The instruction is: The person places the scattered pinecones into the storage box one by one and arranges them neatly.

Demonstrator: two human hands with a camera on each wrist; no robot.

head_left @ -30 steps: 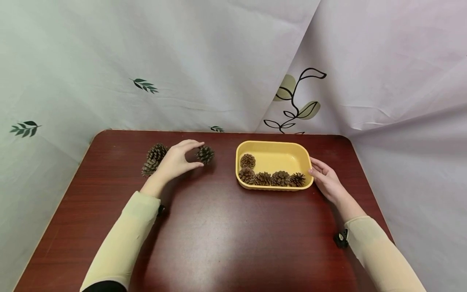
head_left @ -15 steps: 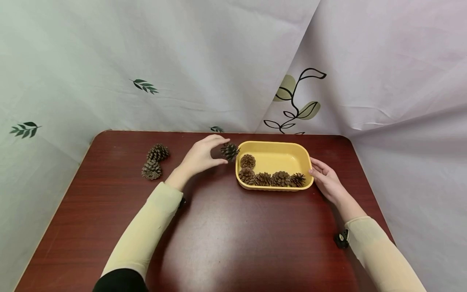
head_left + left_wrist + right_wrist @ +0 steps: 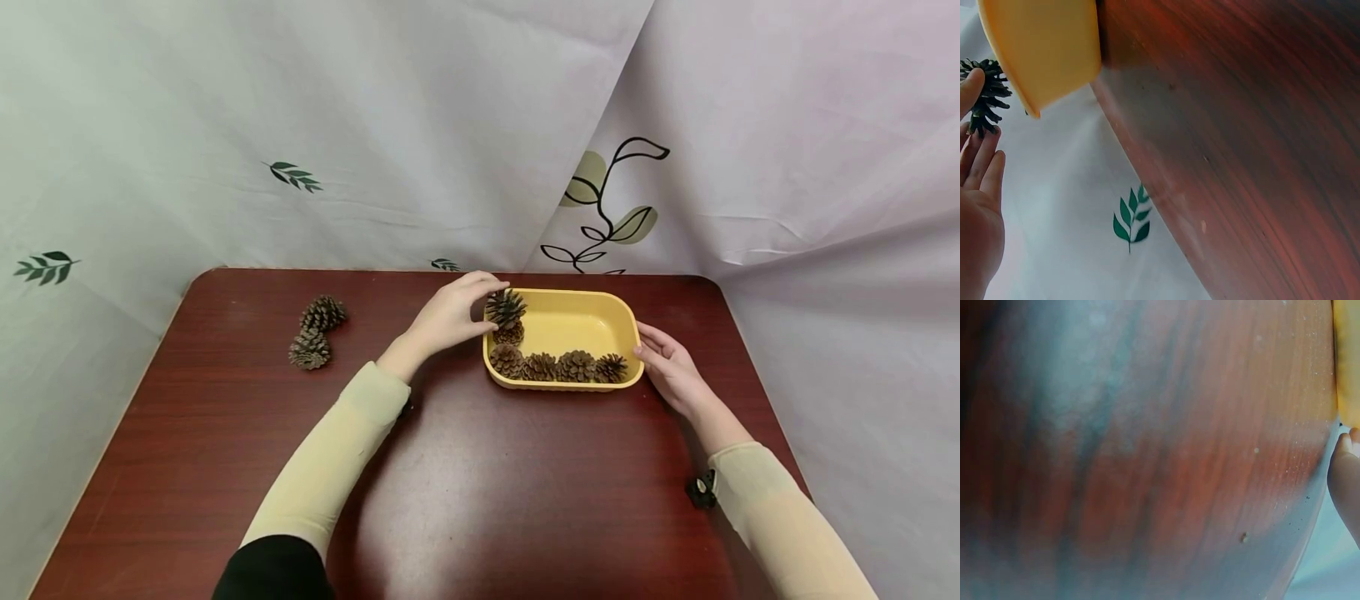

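Left hand [image 3: 456, 315] pinches a pinecone [image 3: 507, 307]; right hand [image 3: 677, 377], partly hidden, apparently grips the tray [image 3: 566, 325].

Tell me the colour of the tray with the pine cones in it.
The tray is yellow, seen best in the head view.

Rough, woody cones [image 3: 323, 313] contrast with a smooth, softly glossy tray [image 3: 573, 323] that looks plastic, against a polished wood-grain table [image 3: 480, 467] and matt, creased cloth [image 3: 360, 100].

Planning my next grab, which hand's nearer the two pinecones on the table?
Left. The left hand, at the left end of the tray, is right of the two pinecones; the right hand is farther right, at the tray's other end.
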